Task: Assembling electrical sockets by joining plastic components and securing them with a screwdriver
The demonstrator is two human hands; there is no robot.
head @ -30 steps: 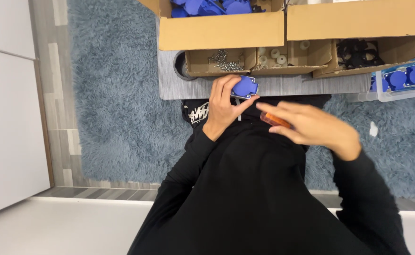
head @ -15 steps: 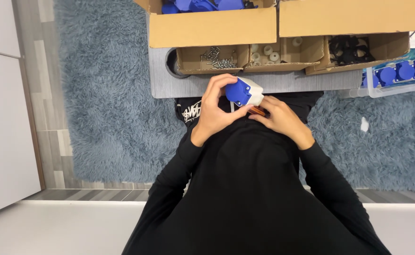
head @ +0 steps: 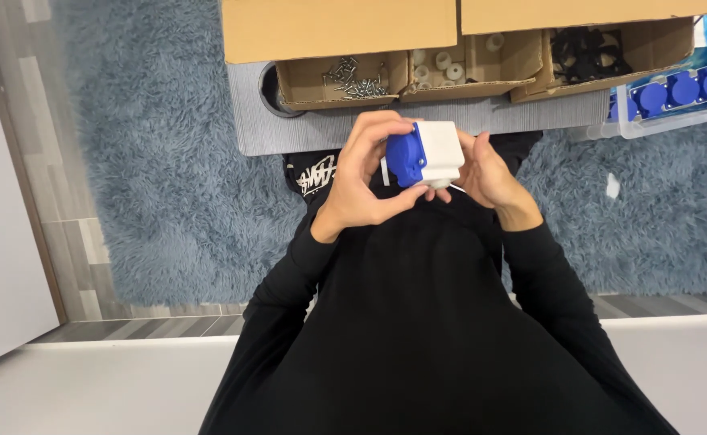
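I hold a white socket box (head: 436,153) with a blue hinged cap (head: 406,159) up in front of my chest, just near of the grey bench (head: 321,129). My left hand (head: 367,179) is curled around its left side, fingers over the top and thumb pressed under the blue cap. My right hand (head: 486,173) is closed against the right side of the box, but most of its fingers are hidden behind the box, so I cannot tell what else they pinch; a thin white bit shows just under the box. The blue cap faces left and a little towards me; the box's long axis runs left to right.

On the bench, the cardboard trays are cut off by larger boxes: one holds screws (head: 353,74), one white rings (head: 442,63), one black parts (head: 587,50) that are hard to make out. A clear bin of blue sockets (head: 675,90) runs off the right edge.
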